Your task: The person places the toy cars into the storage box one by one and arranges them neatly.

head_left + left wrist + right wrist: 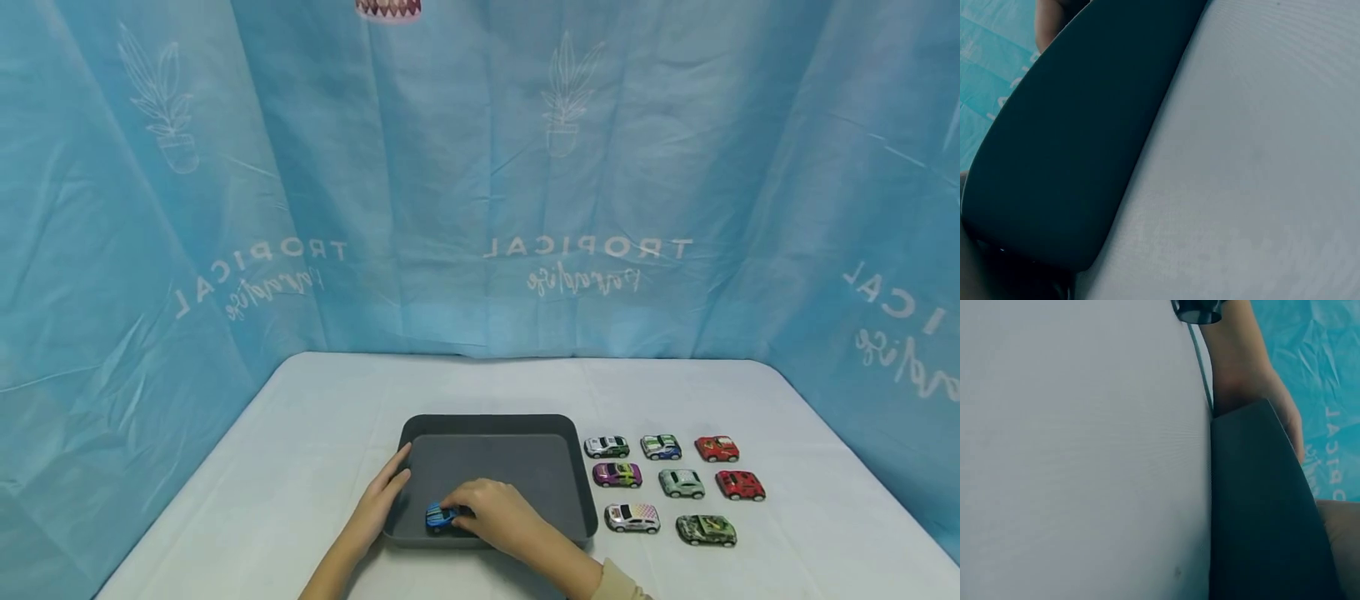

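Observation:
A blue toy car (435, 517) is in the front left part of a dark grey rectangular tray (487, 425). My right hand (498, 515) reaches over the tray's front rim and pinches this car between thumb and fingers, hiding its right end. At the tray's left side, my left hand (377, 502) rests against the rim with its fingers extended. Both wrist views are dim and mostly filled by the tray's outer wall (1066, 144) and the white tabletop; in the right one, the left hand (1285, 419) shows behind the tray's corner.
Right of the tray, several toy cars stand in loose rows on the white table (315, 450). Among them are a purple car (617, 475), a red car (741, 485), a white car (632, 517) and a camouflage car (707, 530). Blue curtains (450, 183) hang around the table.

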A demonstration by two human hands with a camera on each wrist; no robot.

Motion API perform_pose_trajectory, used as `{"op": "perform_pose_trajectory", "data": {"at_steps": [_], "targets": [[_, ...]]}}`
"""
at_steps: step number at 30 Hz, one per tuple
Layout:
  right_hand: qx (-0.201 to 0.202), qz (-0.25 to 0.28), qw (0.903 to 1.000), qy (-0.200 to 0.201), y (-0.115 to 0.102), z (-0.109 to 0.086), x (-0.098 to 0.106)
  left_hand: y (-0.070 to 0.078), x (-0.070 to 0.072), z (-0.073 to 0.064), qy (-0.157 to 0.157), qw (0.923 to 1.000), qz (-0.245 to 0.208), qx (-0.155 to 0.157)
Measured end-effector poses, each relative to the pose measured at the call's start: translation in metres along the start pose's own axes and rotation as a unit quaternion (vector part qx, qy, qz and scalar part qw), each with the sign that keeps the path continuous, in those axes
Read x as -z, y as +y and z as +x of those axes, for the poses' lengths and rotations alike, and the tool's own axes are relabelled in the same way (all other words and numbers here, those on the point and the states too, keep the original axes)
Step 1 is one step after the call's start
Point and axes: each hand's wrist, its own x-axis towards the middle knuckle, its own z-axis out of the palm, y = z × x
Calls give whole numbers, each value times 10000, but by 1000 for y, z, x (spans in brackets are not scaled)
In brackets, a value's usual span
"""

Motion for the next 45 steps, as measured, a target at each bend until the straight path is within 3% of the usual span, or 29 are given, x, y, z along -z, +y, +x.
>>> {"op": "perform_pose_trajectory", "data": {"at_steps": [12, 27, 40, 45], "targets": [[-218, 131, 9979, -603, -3, 4, 3, -2, 0, 1, -24, 9999, -46, 98], [-376, 217, 9967, -685, -2, 3, 6, -1, 2, 2, -34, 10000, -11, 61], [-379, 289, 9988, -87, 9, -15, 18, -1, 1, 0, -70, 9999, -22, -71], [-167, 69, 9985, 525, 19, -25, 25, -1, 1, 0, -22, 10000, -10, -12]]}}
